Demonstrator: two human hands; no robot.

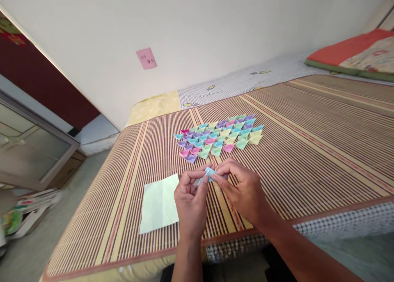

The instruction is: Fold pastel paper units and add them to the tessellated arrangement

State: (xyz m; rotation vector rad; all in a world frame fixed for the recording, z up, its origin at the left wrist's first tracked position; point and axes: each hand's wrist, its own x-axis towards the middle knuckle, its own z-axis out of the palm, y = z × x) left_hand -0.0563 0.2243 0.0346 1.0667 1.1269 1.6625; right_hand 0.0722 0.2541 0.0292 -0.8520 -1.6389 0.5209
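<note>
My left hand (191, 200) and my right hand (243, 189) meet above the striped bamboo mat (308, 150), both pinching a small folded piece of light blue paper (208, 173) between fingertips. Just beyond the hands lie several small folded paper triangles (220, 138) in pink, purple, blue, green and yellow, set in tight rows. A creased pale green paper sheet (160, 204) lies flat on the mat to the left of my left hand.
The mat covers a bed against a white wall bearing a pink sticky note (146, 58). Folded red and patterned bedding (357, 52) lies far right. On the floor at left are books or magazines (27, 212) beside a glass-fronted cabinet (33, 150).
</note>
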